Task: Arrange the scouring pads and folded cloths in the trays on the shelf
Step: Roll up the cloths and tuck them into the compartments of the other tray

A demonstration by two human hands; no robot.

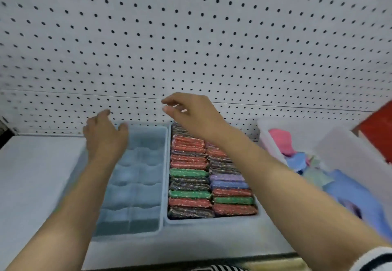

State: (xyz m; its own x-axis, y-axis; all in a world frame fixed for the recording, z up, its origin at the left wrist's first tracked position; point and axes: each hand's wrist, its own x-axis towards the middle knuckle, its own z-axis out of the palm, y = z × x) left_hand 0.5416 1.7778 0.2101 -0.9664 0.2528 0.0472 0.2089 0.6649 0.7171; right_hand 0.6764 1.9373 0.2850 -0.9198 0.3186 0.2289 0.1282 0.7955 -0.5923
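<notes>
Both forearms run in from the bottom edge, a striped cuff (373, 260) on the right one, reaching toward the back of the shelf. Big to small: white perforated pegboard back panel (191, 37) fills the upper half. Below it is a flat white shelf (38, 175) carrying two pale blue rectangular plastic trays side by side, rims apparently touching. Left tray (163, 175) holds folded pale blue cloths (137, 177) in two columns and looks full. Right tray (212, 221) holds glittery scouring pads (188, 186) in red, green, purple and dark, stood on edge in two columns, also packed. Further right is a clear plastic bin (263, 126) with loose pink and blue cloths (347, 188), unsorted, and a red block (377, 126) at the frame edge behind it. Step, my read: filling is mostly done and this is the squaring-up pass at the back rows. Next move probably needs both hands down on the far ends, seating the rear pads flush and nudging the trays straight against the pegboard. The bin's loose cloths have no free slot that I can see. Left hand (105, 135): over the far left corner of the cloth tray, fingers loosely spread, holding nothing; contact with the rim unclear. Right hand (191, 111): raised above the rear pads, clear of them, thumb and forefinger drawn close. Can't tell if they pinch something thin or nothing; frame is motion-blurred.
</notes>
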